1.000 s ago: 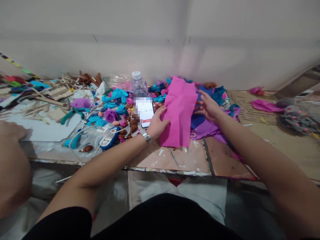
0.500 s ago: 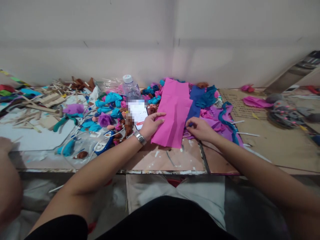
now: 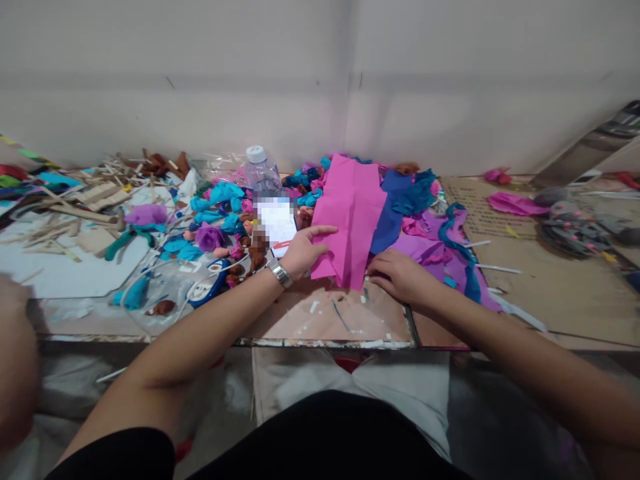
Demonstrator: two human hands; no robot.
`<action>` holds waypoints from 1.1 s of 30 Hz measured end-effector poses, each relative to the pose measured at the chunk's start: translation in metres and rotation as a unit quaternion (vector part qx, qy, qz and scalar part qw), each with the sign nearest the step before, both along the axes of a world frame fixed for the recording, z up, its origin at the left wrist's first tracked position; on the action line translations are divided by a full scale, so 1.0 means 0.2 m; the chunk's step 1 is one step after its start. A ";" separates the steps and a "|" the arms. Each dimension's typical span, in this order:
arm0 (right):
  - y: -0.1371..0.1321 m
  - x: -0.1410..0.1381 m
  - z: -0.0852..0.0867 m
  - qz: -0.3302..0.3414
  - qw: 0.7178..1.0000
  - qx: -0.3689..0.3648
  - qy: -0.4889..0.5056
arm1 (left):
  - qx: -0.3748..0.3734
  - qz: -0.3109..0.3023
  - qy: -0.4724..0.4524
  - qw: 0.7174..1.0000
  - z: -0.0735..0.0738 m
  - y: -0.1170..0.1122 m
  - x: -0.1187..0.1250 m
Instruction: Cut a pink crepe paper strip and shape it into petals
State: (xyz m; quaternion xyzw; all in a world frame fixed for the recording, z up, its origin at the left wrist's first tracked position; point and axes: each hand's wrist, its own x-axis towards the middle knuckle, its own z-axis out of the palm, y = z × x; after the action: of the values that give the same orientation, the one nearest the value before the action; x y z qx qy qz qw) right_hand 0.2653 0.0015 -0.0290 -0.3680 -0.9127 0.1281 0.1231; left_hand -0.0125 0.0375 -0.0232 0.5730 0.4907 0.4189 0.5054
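Observation:
My left hand (image 3: pixel 304 255), with a metal watch at the wrist, lies on the left edge of a pink crepe paper sheet (image 3: pixel 350 213). Its index finger stretches flat over the paper and the thumb is apart from it. By the sheet's lower right corner, my right hand (image 3: pixel 397 273) has its fingers bent together; whatever is between the fingertips is hidden. A dark blue paper sheet (image 3: pixel 389 223) shows from under the pink one. Beside the right hand lie crumpled purple paper pieces (image 3: pixel 425 250).
A lit phone (image 3: pixel 276 223) and a plastic bottle (image 3: pixel 263 175) stand left of the sheet among crumpled paper flowers (image 3: pixel 210 237). Wooden sticks (image 3: pixel 95 207) cover the far left. Another person's arm (image 3: pixel 17 347) reaches in there. Cardboard (image 3: pixel 530 287) lies on the right.
My right hand has lowered slightly and drawn in to the pink sheet's corner; the small dark blue bit at its fingertips no longer shows. The sheet's lower edge has shifted up and folded somewhat.

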 end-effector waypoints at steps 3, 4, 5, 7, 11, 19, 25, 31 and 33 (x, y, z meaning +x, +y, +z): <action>-0.02 -0.01 0.04 -0.049 0.998 -0.035 -0.018 | -0.015 -0.001 0.040 0.999 -0.01 0.00 -0.01; -0.03 -0.01 0.06 -0.065 0.997 -0.042 -0.029 | -0.014 0.004 0.057 0.998 0.00 0.00 -0.01; -0.04 -0.01 0.08 -0.074 0.995 -0.047 -0.047 | -0.010 0.007 0.073 0.997 0.00 -0.01 -0.01; -0.07 -0.01 0.12 -0.090 0.990 -0.048 -0.092 | -0.003 0.009 0.095 0.995 0.02 -0.01 -0.01; -0.13 0.03 0.16 -0.052 0.983 -0.045 -0.172 | -0.018 -0.020 0.120 0.992 0.04 -0.03 0.00; -0.15 0.05 0.10 -0.015 0.988 0.024 -0.149 | 0.040 -0.083 -0.011 0.996 0.05 -0.02 0.00; -0.01 0.10 0.13 -0.045 0.994 -0.079 0.061 | 0.019 -0.061 -0.037 0.997 0.01 0.01 -0.01; 0.08 0.06 0.07 -0.249 0.818 -0.359 0.375 | 0.062 -0.088 -0.033 0.994 -0.01 0.01 -0.01; 0.09 0.04 0.06 -0.284 0.767 -0.402 0.411 | 0.079 -0.093 -0.033 0.992 -0.01 0.01 -0.02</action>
State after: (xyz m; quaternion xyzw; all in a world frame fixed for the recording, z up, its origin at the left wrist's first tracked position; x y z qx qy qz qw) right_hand 0.2736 0.0201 -0.0172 -0.5388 -0.4934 0.5815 0.3580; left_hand -0.0158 0.0390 -0.0249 0.6399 0.3838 0.4261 0.5115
